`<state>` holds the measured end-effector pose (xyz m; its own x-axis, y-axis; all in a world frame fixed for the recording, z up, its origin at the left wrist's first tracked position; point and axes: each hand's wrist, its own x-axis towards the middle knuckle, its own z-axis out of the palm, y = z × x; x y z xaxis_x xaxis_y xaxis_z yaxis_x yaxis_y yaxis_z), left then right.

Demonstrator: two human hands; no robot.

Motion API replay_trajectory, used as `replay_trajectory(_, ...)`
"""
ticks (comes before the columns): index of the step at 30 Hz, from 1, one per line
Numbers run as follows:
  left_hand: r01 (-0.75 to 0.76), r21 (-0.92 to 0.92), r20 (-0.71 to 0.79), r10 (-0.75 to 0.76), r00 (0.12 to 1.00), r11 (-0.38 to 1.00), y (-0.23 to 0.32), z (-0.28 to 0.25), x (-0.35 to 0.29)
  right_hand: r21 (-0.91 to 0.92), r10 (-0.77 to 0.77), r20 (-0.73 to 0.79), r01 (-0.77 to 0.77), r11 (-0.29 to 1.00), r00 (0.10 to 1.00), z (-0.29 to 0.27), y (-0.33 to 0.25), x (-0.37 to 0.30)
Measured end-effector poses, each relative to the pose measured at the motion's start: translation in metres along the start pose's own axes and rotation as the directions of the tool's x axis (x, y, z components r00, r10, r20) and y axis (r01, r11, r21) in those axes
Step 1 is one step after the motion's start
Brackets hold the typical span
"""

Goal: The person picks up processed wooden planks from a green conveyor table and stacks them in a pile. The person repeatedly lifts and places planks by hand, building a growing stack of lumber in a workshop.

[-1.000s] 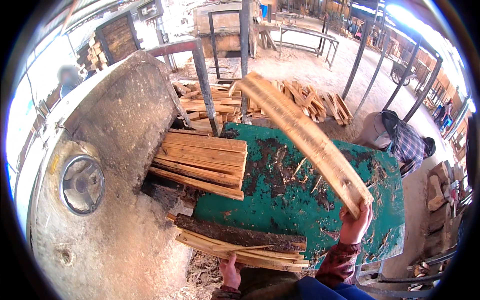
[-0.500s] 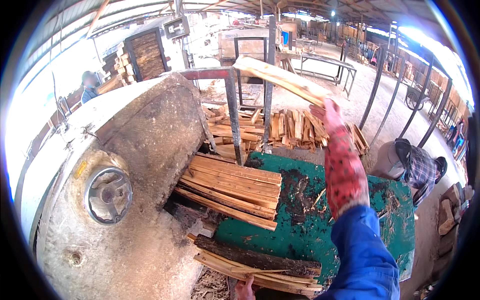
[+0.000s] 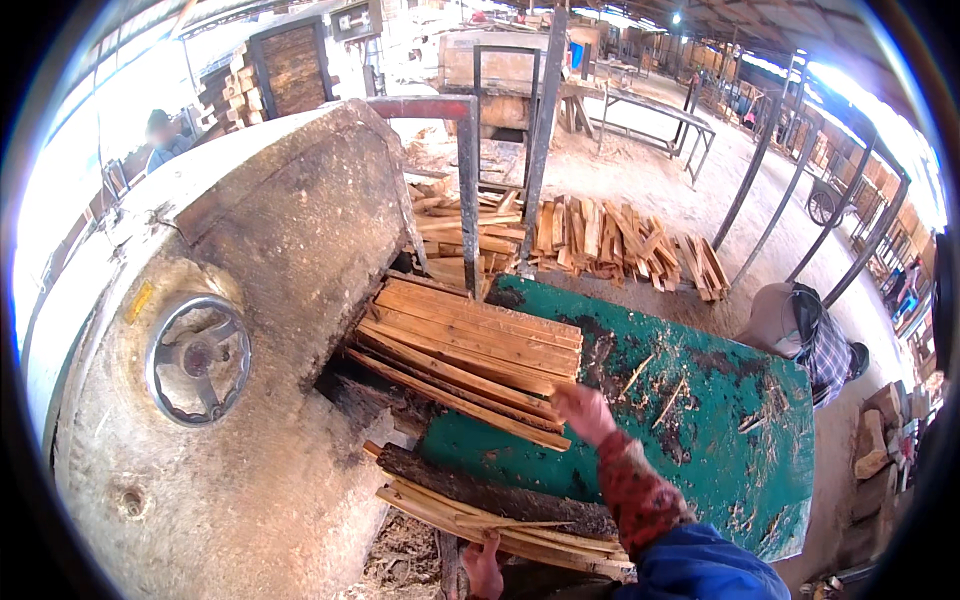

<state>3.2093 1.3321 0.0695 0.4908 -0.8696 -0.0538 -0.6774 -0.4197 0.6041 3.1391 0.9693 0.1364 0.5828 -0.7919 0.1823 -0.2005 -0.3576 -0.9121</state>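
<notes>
My right hand (image 3: 586, 414), in a red patterned sleeve cuff, is at the near right ends of a row of wooden strips (image 3: 470, 335). Its fingers curl over the end of one strip. Those strips lie side by side, coming out of the machine onto a green table (image 3: 700, 420). At the lower edge, my left hand (image 3: 484, 566) grips the near side of a bundle of rough slabs (image 3: 520, 525). A dark, bark-covered slab (image 3: 490, 487) lies along that bundle's far side. Part of the left hand is hidden under the wood.
The machine's big worn housing (image 3: 270, 260) with a metal handwheel (image 3: 199, 360) fills the left. Beyond the green table, cut boards (image 3: 600, 240) lie piled on the ground, beside an upright metal post (image 3: 545, 140). A bent-over person (image 3: 800, 335) is at the table's far right.
My right hand has let go of the board it held up over the pile and come down to the strips by the machine. My left hand stays at the slab bundle. The view has shifted slightly.
</notes>
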Motion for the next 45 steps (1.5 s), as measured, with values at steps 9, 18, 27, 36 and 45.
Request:
replay_trajectory(9,0.339,-0.928,0.371,-0.453,0.811,-0.155,0.026,-0.001,0.032,-0.387,-0.117,0.055,0.129,0.913,0.992,0.027,-0.045,-0.104)
replay_trajectory(18,0.395,-0.897,0.441,-0.356,0.824,-0.198,0.021,-0.019,0.04,-0.475,-0.063,0.132,0.119,0.872,0.989,0.043,-0.058,-0.123)
replay_trajectory(27,0.422,-0.876,0.481,-0.349,0.804,-0.234,0.013,-0.011,0.041,-0.67,-0.061,0.224,0.199,0.716,0.973,0.061,-0.036,-0.085)
replay_trajectory(36,0.394,-0.888,0.457,-0.347,0.819,-0.238,0.009,-0.003,0.039,-0.474,0.066,0.142,0.009,0.881,0.988,0.021,0.003,-0.066)
replay_trajectory(45,0.413,-0.891,0.453,-0.38,0.806,-0.187,0.008,-0.001,0.039,-0.493,0.088,0.047,-0.053,0.868,0.995,-0.011,0.0,-0.058)
